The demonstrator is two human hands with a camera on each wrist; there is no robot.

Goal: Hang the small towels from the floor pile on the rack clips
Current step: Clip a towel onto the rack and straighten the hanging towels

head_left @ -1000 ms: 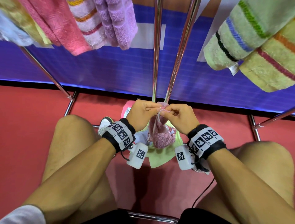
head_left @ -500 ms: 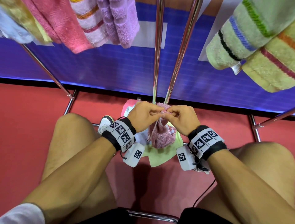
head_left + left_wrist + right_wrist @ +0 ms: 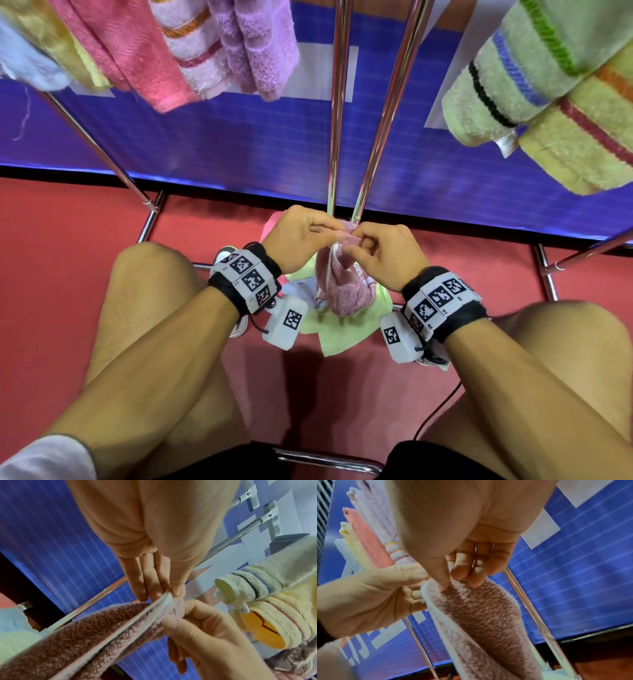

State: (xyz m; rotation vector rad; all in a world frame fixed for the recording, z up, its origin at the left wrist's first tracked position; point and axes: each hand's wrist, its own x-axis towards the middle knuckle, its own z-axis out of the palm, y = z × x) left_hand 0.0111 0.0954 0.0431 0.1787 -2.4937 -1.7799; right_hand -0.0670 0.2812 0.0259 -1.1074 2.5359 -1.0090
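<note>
1. Both hands meet at one top corner of the pink towel. The left hand pinches the pale hemmed edge between thumb and fingertips; the right hand pinches the same corner just beside it, thumb pressed into the terry and fingers curled behind.
2. The towel hangs from that shared grip between the person's knees, above the floor pile, which lies on the red floor.
3. It looks light and entirely limp: it folds on itself and droops with no stiffness. The looped pile should give good friction, so a light pinch probably holds it.
4. The bound hem seems the firmest part. I would take hold there, near a corner, so a clip bites a flat double layer rather than a bunched wad.
5. The chrome rack bars rise just behind the hands. Hung towels show up left, striped ones up right. No free clip is visible.
</note>
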